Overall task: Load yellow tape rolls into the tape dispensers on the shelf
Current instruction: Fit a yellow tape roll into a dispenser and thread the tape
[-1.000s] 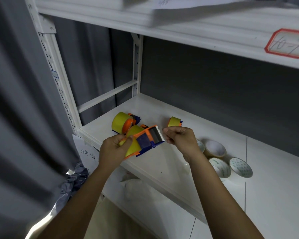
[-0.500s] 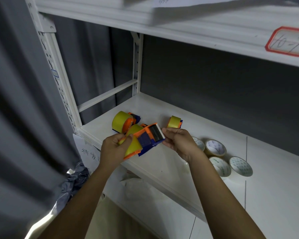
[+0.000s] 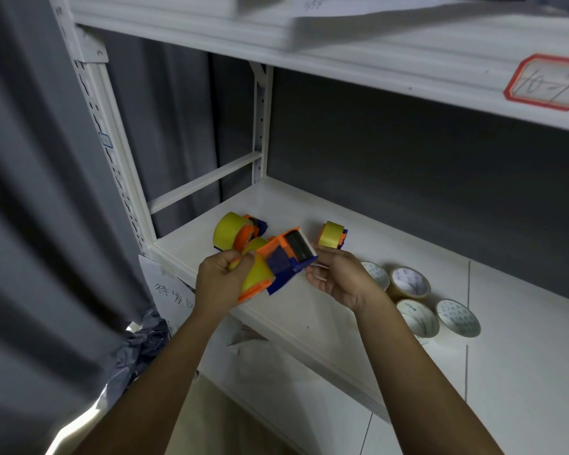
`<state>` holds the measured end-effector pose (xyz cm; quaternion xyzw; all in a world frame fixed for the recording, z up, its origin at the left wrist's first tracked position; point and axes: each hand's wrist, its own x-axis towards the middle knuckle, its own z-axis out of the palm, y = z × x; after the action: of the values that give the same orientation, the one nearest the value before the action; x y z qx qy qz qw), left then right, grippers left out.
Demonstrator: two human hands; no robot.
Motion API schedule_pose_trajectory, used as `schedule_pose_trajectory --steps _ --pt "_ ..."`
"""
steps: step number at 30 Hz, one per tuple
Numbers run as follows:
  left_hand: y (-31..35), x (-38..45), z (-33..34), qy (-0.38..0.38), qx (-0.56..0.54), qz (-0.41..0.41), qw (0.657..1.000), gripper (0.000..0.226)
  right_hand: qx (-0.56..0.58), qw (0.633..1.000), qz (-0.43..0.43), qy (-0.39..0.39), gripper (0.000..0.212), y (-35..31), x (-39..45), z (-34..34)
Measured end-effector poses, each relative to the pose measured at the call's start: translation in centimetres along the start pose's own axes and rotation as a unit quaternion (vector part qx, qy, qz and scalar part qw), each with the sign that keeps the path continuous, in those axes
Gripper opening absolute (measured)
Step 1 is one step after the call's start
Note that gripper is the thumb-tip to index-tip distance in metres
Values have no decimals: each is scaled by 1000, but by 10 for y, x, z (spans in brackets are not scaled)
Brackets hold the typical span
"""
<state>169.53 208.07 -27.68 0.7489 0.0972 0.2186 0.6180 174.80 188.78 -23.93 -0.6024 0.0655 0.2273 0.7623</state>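
I see four pale printed tape rolls (image 3: 421, 295) lying flat in a cluster on the white shelf (image 3: 523, 339). Red-bordered label (image 3: 547, 82) reading "10-7" on the upper shelf edge (image 3: 358, 65). Handwritten paper tag (image 3: 173, 295) hanging below the front-left corner. Grey curtain (image 3: 30, 224) on the left.

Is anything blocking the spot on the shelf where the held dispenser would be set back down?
Nothing visible does. The left hand grips the held dispenser over bare shelf; two loaded dispensers lie behind it and the used tape rolls to the right.
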Motion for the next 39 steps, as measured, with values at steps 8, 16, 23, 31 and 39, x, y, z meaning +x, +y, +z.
schedule_pose_trajectory --steps 8,16,23,31,39 --pt "3 -1 6 5 -16 -24 1000 37 -34 997 -55 47 15 8 -1 -5" --pt "9 3 13 8 -13 -59 998 42 -25 993 -117 19 20 20 -7 -4" --pt "22 2 36 -101 45 -107 988 56 -23 997 -71 2 46 43 -8 -2" --pt "28 14 63 -176 -24 -163 970 27 -6 995 -72 -70 68 49 5 2" --pt "38 70 47 -110 116 -35 987 30 48 995 -80 20 47 -11 66 17"
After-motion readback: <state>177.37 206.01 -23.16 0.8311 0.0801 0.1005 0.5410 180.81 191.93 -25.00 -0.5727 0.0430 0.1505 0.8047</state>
